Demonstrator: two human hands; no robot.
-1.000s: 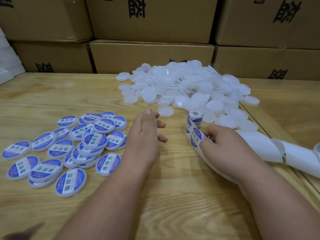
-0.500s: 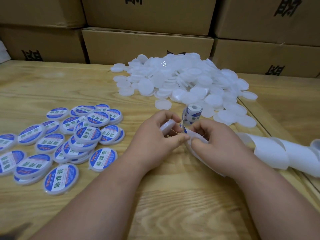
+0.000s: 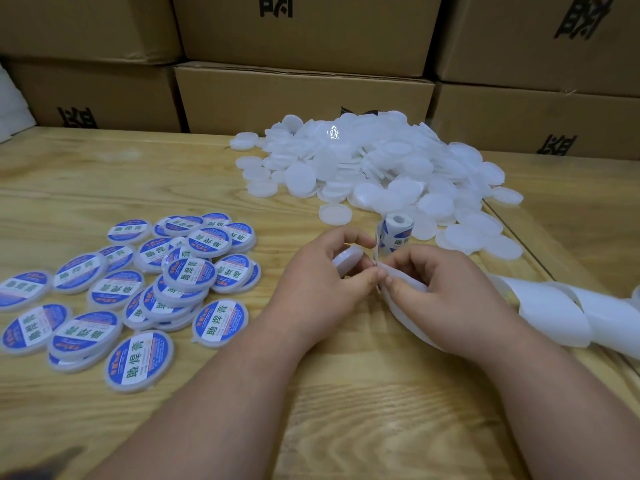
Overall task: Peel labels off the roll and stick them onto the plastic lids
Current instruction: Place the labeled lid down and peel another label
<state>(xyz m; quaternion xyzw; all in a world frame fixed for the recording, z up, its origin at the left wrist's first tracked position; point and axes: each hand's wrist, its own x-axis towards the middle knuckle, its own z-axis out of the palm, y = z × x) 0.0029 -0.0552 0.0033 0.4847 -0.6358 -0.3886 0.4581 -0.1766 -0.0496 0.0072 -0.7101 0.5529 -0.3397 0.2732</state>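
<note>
My left hand [image 3: 322, 271] holds a plain white plastic lid [image 3: 348, 260] in its curled fingers, while its thumb and forefinger pinch the edge of a label [image 3: 374, 252] at the strip. My right hand [image 3: 440, 285] grips the white backing strip [image 3: 401, 292] just below the small label roll [image 3: 396, 233], which stands upright behind both hands. The label's face is hidden between the fingers. A heap of bare white lids [image 3: 374, 168] lies behind the roll. Labelled blue-and-white lids [image 3: 173, 282] lie spread at the left.
Spent white backing strip [image 3: 561, 313] curls away to the right over a seam in the wooden table [image 3: 346, 427]. Stacked cardboard boxes [image 3: 304, 95] wall off the back edge. A white foam piece [image 3: 10, 112] shows at far left.
My left hand picked up a bare lid and came over to the strip; its fingers now pinch a label at the roll. The right hand stayed on the strip. The view shifted slightly.
</note>
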